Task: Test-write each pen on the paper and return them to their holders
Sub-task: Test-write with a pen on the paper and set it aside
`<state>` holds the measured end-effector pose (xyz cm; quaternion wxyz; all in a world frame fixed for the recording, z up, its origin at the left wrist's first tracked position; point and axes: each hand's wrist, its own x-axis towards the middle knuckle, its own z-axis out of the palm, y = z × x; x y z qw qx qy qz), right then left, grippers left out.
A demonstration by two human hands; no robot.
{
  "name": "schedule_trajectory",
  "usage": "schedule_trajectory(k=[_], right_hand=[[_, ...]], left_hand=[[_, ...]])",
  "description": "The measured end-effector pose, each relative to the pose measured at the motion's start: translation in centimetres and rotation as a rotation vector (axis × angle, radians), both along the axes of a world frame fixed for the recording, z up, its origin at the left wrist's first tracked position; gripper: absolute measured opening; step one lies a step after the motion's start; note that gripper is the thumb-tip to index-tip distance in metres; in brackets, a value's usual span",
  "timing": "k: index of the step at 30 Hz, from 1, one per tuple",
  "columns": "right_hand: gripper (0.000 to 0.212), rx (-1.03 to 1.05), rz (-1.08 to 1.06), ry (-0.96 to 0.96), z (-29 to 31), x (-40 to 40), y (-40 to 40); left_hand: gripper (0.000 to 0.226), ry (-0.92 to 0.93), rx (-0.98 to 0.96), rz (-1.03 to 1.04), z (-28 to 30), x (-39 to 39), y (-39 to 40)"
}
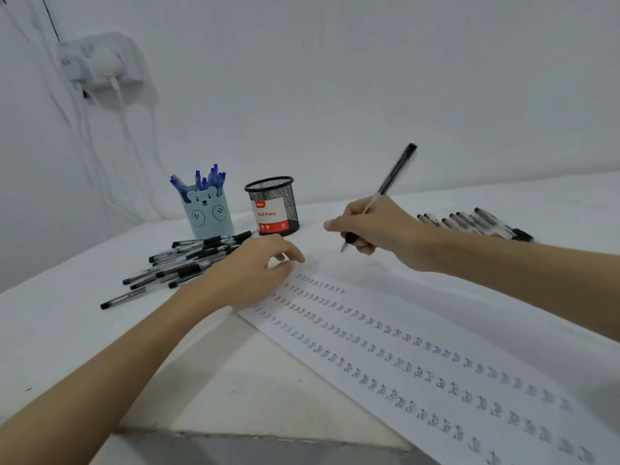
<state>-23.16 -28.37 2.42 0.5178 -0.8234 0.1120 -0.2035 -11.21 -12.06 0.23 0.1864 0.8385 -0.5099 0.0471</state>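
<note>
The right hand [375, 229] has its grip closed on a black pen [385, 186], fingers pinched low on the barrel just above the tip, the capped end tilted up and away. The tip hangs just above the paper [419, 330] near its far end, whether touching or a hair off I cannot tell. That low hold looks right for a thing like this — a light, stiff plastic stick, smooth enough to roll, which answers best when steered close to the point. It should need little pressure; pressing hard would probably only snag or dent the thin sheet.

The left hand [248, 273] holds nothing; its loosely bent fingers rest on the paper's far left corner, likely pinning the sheet — it is light and would slide on the white bench [67, 330].

Further out, a loose heap of black pens [181, 263] lies to the left, a second row of pens [476, 223] to the right. Behind stand the bear holder [209, 213], full of blue pens, and the black mesh holder [273, 206], whose inside is not visible.
</note>
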Motion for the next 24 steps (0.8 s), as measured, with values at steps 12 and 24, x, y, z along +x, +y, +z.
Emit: schedule_trajectory(k=[12,24], right_hand=[[0.055,-0.116,0.065,-0.08,-3.5,0.9,1.1],[0.046,-0.22,0.127,-0.074,-3.7,0.8,1.3]], left_hand=[[0.011,-0.037,-0.208,-0.111,-2.7,1.5,-1.6],[0.012,-0.013,-0.195,-0.102,-2.7,1.3,-1.5]])
